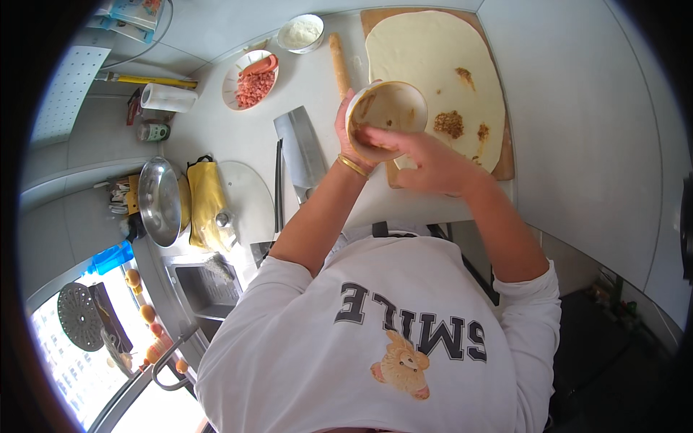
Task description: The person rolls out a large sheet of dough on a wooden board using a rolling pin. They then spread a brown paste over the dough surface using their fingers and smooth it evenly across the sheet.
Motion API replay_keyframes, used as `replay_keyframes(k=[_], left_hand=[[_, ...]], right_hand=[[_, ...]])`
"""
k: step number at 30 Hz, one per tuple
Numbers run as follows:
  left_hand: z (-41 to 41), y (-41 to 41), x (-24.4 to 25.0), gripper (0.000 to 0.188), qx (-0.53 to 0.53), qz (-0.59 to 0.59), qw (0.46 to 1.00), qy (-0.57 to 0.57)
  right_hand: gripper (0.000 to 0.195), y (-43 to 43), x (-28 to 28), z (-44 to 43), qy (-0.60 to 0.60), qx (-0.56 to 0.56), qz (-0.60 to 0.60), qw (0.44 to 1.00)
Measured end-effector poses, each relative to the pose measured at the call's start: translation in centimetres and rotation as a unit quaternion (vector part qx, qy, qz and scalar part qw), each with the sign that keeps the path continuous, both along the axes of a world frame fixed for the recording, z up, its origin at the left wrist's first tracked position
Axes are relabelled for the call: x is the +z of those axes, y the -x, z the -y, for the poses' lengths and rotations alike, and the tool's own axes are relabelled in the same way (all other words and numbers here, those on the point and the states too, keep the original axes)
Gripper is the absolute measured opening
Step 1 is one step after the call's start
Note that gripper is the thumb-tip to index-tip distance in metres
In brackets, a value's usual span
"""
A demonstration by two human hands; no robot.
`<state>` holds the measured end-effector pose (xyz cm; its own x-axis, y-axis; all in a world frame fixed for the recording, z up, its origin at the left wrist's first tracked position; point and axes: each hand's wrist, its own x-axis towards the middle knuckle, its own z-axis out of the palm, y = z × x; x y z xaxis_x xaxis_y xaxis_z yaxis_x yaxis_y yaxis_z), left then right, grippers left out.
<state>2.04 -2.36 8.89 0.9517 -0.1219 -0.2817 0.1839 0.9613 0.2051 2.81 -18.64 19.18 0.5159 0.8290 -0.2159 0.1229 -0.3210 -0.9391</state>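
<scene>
My left hand [343, 122] grips a bowl [403, 105] tilted on its side, its mouth facing me. Brown smears coat the inside of the bowl. The fingertips of my right hand [433, 159] reach into it and touch its inner wall; that hand is slightly blurred and holds nothing. Below and to the right lies a broad rolled-out sheet of dough [422, 48] on a wooden board [508, 162]. Clumps of a brown chopped paste [449, 124] sit on the dough, with smaller smears near its right edge.
A rolling pin [339, 62] lies left of the board. Beyond it stand a bowl of flour [301, 33] and a plate of diced pink sausage [254, 89]. A cleaver [299, 143] and black chopsticks [278, 184] lie near my left forearm. A glass lid [246, 189] and sink [208, 289] are farther left.
</scene>
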Motion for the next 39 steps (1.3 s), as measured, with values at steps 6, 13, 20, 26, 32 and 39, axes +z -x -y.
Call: replay_keyframes(k=[6,13,20,26,32,39], left_hand=[[-0.1,0.0,-1.0,0.06,0.01,0.012,0.999,0.031],[0.8,-0.1,-0.9,0.058,0.05,-0.002,0.998,-0.033],[0.1,-0.5,-1.8,0.052,0.088,0.03,0.996,0.009],[-1.8,-0.1,-1.2,0.064,-0.087,0.038,0.991,0.094],[-4.4,1.8,-0.2,0.079,-0.2,0.08,0.973,-0.088],[-3.6,2.9,0.6,0.08,-0.166,0.037,0.957,-0.233]], right_hand=[[0.064,-0.3,-1.6,0.6,0.059,-0.08,0.296,0.95],[0.063,1.6,-4.2,-0.9,0.071,-0.084,0.401,0.91],[0.041,2.4,-4.3,-2.1,-0.002,-0.133,0.276,0.952],[0.036,0.4,-4.2,-0.6,-0.008,-0.099,0.341,0.935],[0.033,-0.6,-4.1,2.0,0.028,-0.011,0.432,0.902],[0.042,-0.4,-5.4,2.0,0.041,0.005,0.369,0.929]])
